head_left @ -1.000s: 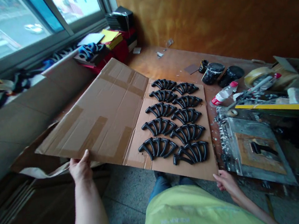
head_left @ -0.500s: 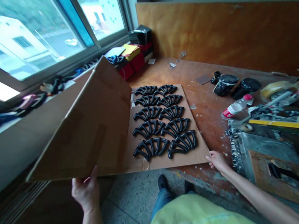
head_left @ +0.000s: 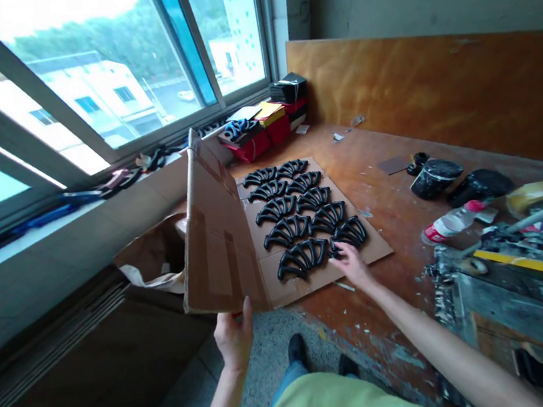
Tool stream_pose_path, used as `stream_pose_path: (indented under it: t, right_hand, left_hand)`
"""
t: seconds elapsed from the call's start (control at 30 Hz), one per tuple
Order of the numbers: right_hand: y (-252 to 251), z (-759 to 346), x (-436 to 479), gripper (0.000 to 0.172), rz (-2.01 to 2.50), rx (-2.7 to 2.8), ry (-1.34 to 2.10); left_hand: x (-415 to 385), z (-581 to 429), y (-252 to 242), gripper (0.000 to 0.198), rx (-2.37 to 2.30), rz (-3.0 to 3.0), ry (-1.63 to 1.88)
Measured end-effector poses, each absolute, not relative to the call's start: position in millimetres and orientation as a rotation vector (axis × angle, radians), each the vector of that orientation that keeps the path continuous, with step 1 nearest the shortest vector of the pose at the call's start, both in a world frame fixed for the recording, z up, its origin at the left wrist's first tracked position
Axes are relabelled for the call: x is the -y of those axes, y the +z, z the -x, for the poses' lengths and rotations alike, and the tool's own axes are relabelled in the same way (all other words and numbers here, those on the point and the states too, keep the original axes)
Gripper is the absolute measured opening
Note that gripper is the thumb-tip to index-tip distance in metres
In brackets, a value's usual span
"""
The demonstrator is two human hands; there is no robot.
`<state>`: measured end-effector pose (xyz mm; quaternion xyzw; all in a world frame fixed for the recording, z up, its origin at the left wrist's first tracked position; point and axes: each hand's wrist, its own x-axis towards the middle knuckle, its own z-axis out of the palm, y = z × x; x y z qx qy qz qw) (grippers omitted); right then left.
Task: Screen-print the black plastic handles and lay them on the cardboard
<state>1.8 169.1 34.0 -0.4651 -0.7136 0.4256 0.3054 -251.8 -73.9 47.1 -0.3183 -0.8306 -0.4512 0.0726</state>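
Observation:
A brown cardboard sheet (head_left: 313,282) lies on the table, with rows of glossy black curved pieces, like handles, fanned out in two columns. Its left flap (head_left: 213,238) stands raised on a fold. My left hand (head_left: 234,338) grips the flap's near lower edge, thumb on the inner face. At the nearest right-hand fan of black curved pieces (head_left: 351,233) is my right hand (head_left: 352,266), fingers apart, fingertips at the lowest piece. Whether they touch it is unclear. The nearest left-hand fan (head_left: 302,258) lies just beside that hand.
At the right stand black-stained tubs (head_left: 434,177), a bottle with a pink cap (head_left: 453,222) and a screen-like frame (head_left: 496,293). Red and black boxes (head_left: 253,145) sit by the window. An open carton (head_left: 152,254) is behind the flap, on the left.
My right hand has left the sheet's near right corner and moved left to the black pieces. The flap stands steeper, with my left hand still on it. The view has shifted and the sheet appears turned.

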Motion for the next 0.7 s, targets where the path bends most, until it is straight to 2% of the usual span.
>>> stream_pose_path:
  t: [0.07,0.13,0.2,0.23,0.37,0.5,0.6,0.7]
  right_hand:
    - [59.4,54.8,-118.2,0.076,0.854,2.126,1.262]
    - [86.9,107.9,-75.7,0.099,0.603,2.256,1.282]
    - [109.9,149.1,-49.1,0.114,0.544,2.282,1.289]
    - [118.3,163.8,-41.8,0.116,0.58,2.275,1.292]
    - [132.7,183.2,-36.9,0.094,0.694,2.287,1.261]
    - [135.5,144.9,-45.8,0.093,0.579,2.33,1.291]
    - [138.0,81.0,-56.4,0.092,0.366,2.34,1.334]
    - [139.3,-1.8,-71.4,0.08,0.316,2.344,1.461]
  left_hand:
    - [69.0,248.4,49.8,0.034,2.482,1.03,-1.322]
    - [65.6,245.6,51.1,0.027,2.47,1.132,-1.332]
    - [64.6,242.3,51.7,0.019,2.43,1.227,-1.334]
    - [65.0,240.5,52.4,0.016,2.405,1.25,-1.33]
    - [69.6,232.0,62.3,0.011,2.385,1.298,-1.369]
    - [72.7,226.3,76.0,0.011,2.515,1.54,-1.531]
    - [66.7,238.9,76.4,0.019,2.574,1.582,-1.667]
    - [46.0,280.0,70.7,0.037,2.608,1.3,-1.797]
